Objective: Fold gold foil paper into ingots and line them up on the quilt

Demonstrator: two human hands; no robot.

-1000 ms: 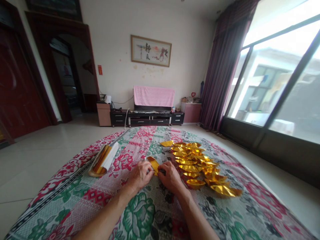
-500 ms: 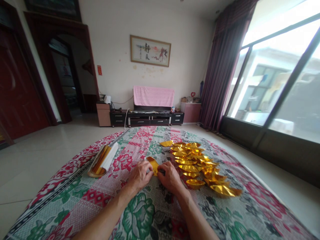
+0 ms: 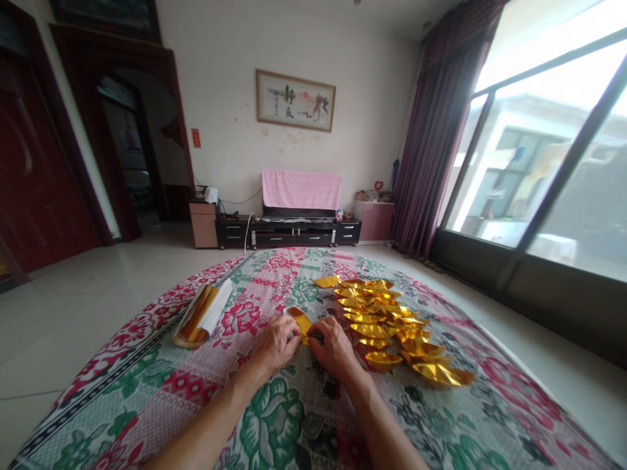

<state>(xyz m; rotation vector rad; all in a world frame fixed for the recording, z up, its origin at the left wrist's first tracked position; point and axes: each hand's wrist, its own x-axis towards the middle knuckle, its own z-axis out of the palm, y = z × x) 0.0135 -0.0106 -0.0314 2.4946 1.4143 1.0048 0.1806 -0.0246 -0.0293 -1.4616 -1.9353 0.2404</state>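
A sheet of gold foil paper [image 3: 302, 321], partly folded, lies on the flowered cloth between my hands. My left hand [image 3: 277, 341] pinches its near left edge. On the other side my right hand [image 3: 331, 342] has its fingers closed on the near right edge. The fingers cover the paper's lower part, so the fold there is hidden. Just right of my right hand sit several folded gold paper ingots [image 3: 368, 329] in rough rows. A curled stack of gold and white paper sheets [image 3: 200, 316] rests to the left, apart from my hands.
The flowered cloth [image 3: 161, 398] covers the rounded surface under my hands. Beyond it stands a low black cabinet [image 3: 294, 236] with a pink towel [image 3: 302, 188] above. A tall window [image 3: 533, 170] with a purple curtain [image 3: 426, 143] is at the right.
Almost nothing differs. Both hands stay in place on the gold paper, with only a slight shift of the fingers.
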